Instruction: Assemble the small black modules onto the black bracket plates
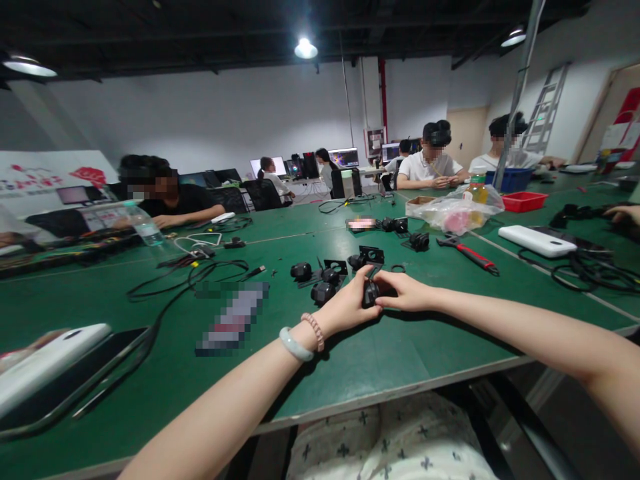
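Both my hands meet over the green table [380, 353], fingers closed round a small black rounded part [370, 293] whose exact kind I cannot make out. My left hand [347, 303], with a pale bangle and a beaded bracelet on its wrist, grips it from the left. From the right, the fingertips of my right hand [405, 291] pinch the same part. Just left of and behind my hands lie several similar black parts [323, 292], some with flat brackets [371, 254]. A thin black ring [399, 268] lies behind my right hand.
A red-handled adjustable wrench [470, 255] lies to the right, with a white power bank [537, 241] beyond it. Black cables [195, 273] and a blurred-out phone [234, 319] are on the left. Farther back stand a plastic bag [457, 212] and a red tray [524, 201]. Several people sit around.
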{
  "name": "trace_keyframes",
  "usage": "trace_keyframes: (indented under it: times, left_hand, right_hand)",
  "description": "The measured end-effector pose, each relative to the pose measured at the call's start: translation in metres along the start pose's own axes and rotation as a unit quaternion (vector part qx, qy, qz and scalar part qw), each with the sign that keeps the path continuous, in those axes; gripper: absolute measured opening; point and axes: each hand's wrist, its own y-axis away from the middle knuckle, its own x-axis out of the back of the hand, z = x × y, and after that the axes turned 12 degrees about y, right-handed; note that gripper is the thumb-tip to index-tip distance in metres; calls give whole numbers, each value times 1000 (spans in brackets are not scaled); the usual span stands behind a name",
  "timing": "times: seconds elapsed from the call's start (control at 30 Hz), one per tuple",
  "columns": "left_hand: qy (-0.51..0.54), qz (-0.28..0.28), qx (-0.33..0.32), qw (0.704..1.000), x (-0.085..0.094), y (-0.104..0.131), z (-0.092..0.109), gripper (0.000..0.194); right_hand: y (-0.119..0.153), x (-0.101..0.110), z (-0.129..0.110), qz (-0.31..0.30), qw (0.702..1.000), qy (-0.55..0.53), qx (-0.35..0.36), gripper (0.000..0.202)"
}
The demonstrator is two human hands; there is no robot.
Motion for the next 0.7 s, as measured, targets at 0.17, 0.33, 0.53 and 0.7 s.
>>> trace_keyframes:
  times: [0.17, 0.33, 0.53, 0.7]
  left_hand:
    - [0, 1, 2, 1000, -1, 0, -1, 78]
    - [0, 3, 3, 1000, -1, -1, -1, 78]
    - [6, 5, 8, 1000, -2, 0, 0, 78]
    - [17, 5, 0, 1000, -3, 1, -2, 76]
  right_hand:
    - [0, 0, 1, 2, 1000, 5, 2, 29]
    - [-1, 1, 2, 0, 1000, 5, 7, 28]
    - [-1, 0, 2, -1, 1000, 6, 6, 27]
    - [-2, -2, 4, -5, 1000, 18, -10, 26]
